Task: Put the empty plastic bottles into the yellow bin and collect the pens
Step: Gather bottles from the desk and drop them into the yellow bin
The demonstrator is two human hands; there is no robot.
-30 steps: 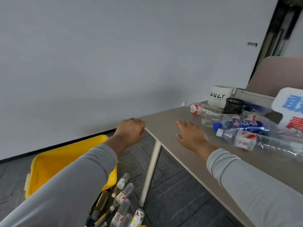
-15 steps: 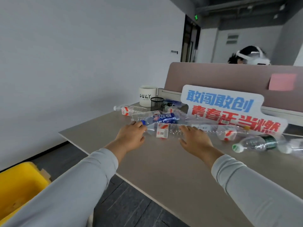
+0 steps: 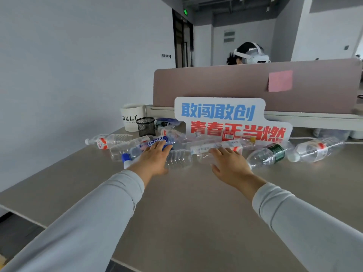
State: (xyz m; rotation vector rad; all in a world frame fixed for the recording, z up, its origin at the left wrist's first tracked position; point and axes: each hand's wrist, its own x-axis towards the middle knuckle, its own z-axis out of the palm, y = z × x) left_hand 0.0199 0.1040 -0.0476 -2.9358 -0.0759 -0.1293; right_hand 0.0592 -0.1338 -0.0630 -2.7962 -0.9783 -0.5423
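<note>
**A:** Grey desk, white wall on the left, a mauve partition along the far edge. What lay on it?

**B:** Empty bottles, all on their sides, strewn in a loose row before a sign with blue and red characters that stood against the partition.

**A:** And the hands?

**B:** Both reached out over the desk in grey sleeves. The left hand was spread, fingers straight. They rested on the blue bottle, and the clear bottle was at the palm and thumb. It gripped nothing.

**A:** The right one?

**B:** The right hand was released too. Its fingers were relaxed and the tips touched the middle bottle, which lay just before the sign.

**A:** Which other bottles?

**B:** The left bottle, red-labelled, lay farthest toward the wall with its cap pointing that way. The green bottle lay just right of the right hand. Beyond it was the far bottle, also red-labelled, with its white cap next to the green one.

**A:** Anything standing?

**B:** A black mesh cup stood behind the bottles. I couldn't tell what it held. A white mug lettered DULY stood just behind it on the left. A pink note was stuck on the partition. Past the partition showed a person's head in a white headset.
</note>
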